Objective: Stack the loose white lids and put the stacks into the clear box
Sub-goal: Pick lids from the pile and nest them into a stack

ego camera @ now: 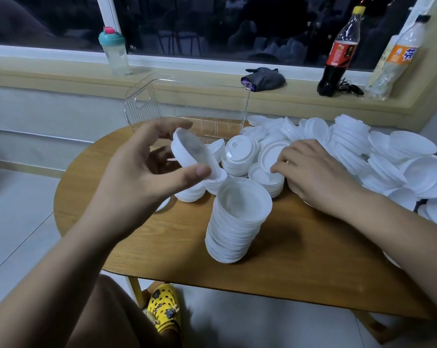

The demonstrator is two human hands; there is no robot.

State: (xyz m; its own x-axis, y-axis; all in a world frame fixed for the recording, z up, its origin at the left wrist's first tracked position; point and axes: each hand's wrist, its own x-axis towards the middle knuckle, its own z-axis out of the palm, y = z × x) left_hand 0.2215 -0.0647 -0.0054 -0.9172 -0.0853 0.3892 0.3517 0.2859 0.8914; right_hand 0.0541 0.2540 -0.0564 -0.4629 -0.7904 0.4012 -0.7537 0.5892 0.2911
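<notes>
We assessed the task as at an early stage. The left grip (147, 169) grasped a white lid (192, 149) between thumb and fingers, holding it tilted above the surface (300, 252), in front of the clear box (142, 106). The right grip (313, 169) lay with bent fingers on a short stack (265, 177) at the edge of the loose pile (378, 156); we could not tell whether it pinched a lid or merely touched one. One tall stack (237, 222) stood near the middle of the surface, leaning slightly. No lids were visible inside the clear box, so we judged every transfer as outstanding, and most lids lay unsorted at the right. Several short stacks sat between the tall stack and the box and would obstruct a direct path. The leaning tall stack, placed between both forearms, appeared liable to topple. On the window sill (49, 74) behind stood a shaker bottle (114, 51), a cola bottle (338, 54) and an orange soda bottle (398, 59), with a dark cloth (262, 79) between them.
</notes>
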